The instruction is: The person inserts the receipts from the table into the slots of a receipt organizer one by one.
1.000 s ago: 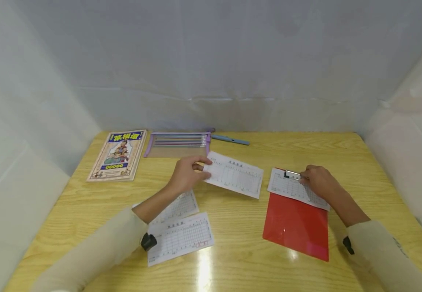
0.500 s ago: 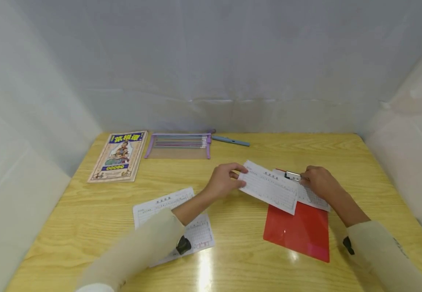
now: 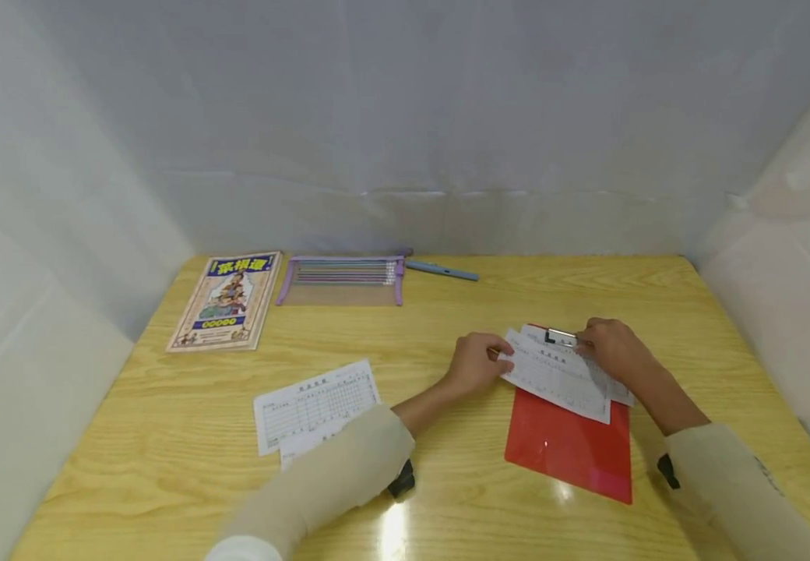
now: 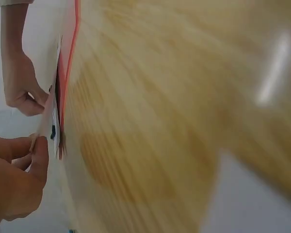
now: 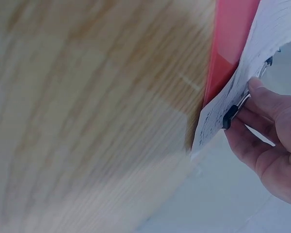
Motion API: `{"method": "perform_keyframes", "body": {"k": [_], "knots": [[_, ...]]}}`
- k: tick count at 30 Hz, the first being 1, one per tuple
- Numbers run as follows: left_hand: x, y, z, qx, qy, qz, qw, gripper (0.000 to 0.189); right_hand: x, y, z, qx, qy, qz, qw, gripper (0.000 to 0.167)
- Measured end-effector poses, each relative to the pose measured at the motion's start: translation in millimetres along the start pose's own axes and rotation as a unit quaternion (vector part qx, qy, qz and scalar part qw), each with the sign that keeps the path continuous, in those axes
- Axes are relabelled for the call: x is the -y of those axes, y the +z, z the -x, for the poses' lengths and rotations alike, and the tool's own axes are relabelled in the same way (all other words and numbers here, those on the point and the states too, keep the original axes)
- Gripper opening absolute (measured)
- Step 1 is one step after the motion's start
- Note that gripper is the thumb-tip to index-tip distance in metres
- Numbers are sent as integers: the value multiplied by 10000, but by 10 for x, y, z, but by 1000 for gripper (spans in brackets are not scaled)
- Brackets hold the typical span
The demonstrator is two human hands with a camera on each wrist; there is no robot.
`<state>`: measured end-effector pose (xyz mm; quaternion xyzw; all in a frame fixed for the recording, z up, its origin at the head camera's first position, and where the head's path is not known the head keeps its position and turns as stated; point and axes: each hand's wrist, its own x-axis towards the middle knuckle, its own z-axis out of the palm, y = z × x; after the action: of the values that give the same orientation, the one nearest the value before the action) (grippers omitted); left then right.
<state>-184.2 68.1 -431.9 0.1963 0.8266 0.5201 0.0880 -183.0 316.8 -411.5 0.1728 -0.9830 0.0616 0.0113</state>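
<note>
My left hand [image 3: 478,363] pinches the left end of a printed paper form [image 3: 559,382] between thumb and fingers. This form slants over a red clipboard [image 3: 566,456] and overlaps another printed form [image 3: 622,393] lying at the board's top. At the clipboard's upper edge, my right hand [image 3: 614,349] grips the metal clip [image 3: 561,336]. In the right wrist view its thumb and fingers pinch the clip around a black end [image 5: 230,116], with paper [image 5: 211,119] beneath. The left wrist view has the held form edge-on, close over the board.
Two more printed forms [image 3: 310,401] lie on the wooden table [image 3: 447,483], partly under the left sleeve. Along the back are a comic-style book [image 3: 226,300], a clear pencil case [image 3: 342,280] with purple trim, and a blue pen [image 3: 441,270]. Pale sheeting walls surround the table.
My left hand has carried the form rightward from mid-table to over the clipboard, close to the clip. My right hand has stayed at the clip.
</note>
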Motion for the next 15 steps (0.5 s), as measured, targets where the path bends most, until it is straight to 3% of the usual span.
{"method": "perform_keyframes", "body": {"k": [8, 15], "knots": [[-74, 199, -17, 173, -465, -38, 9988, 34, -10, 16, 7, -50, -59, 0, 10000, 23], [-112, 318, -35, 105, -358, -340, 9987, 38, -19, 34, 10, -214, -271, 123, 9993, 17]]}}
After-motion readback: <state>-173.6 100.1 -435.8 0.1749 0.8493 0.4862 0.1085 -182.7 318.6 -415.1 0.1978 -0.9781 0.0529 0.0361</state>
